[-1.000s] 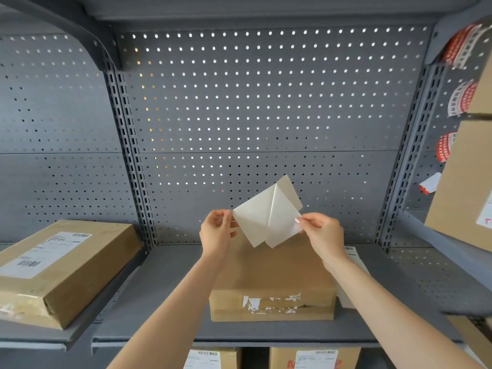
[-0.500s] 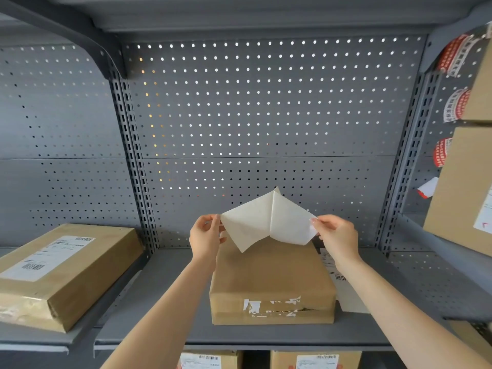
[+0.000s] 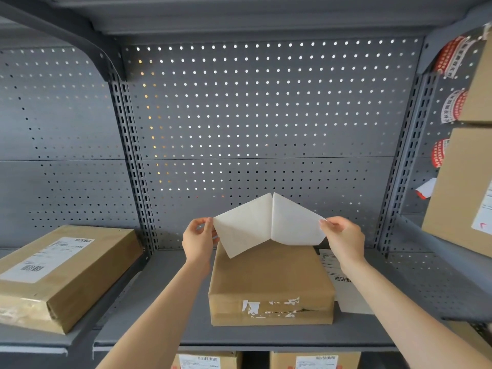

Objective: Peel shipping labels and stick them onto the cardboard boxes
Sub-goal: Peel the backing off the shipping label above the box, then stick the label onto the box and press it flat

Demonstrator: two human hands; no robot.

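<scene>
I see the label sheet [image 3: 269, 225] held up in the air between my two hands, above the back part of the cardboard box [image 3: 270, 280]. My left hand [image 3: 199, 242] pinches the left corner of the sheet with thumb and fingers, and my right hand [image 3: 343, 239] pinches the right corner in the same way. So each grip is closed on the sheet, one at each side, and the sheet hangs between them and does not touch the box.

The sheet is white, thin and a little glossy. It is split along the middle into two flaps that meet in a peak at the top, so it looks like a small roof. The lower left corner points down toward the box.

The box is brown, flat and rectangular, wrapped with shiny tape, and its front side carries torn white paper remains. It stands on the grey metal shelf [image 3: 266, 335]. Just to the right of it, flat on the shelf, lies a printed label [image 3: 343, 288] with a barcode. Behind is a grey perforated back panel [image 3: 266, 115]. On the left shelf lies another brown box [image 3: 80, 278] with a white label on top.
</scene>
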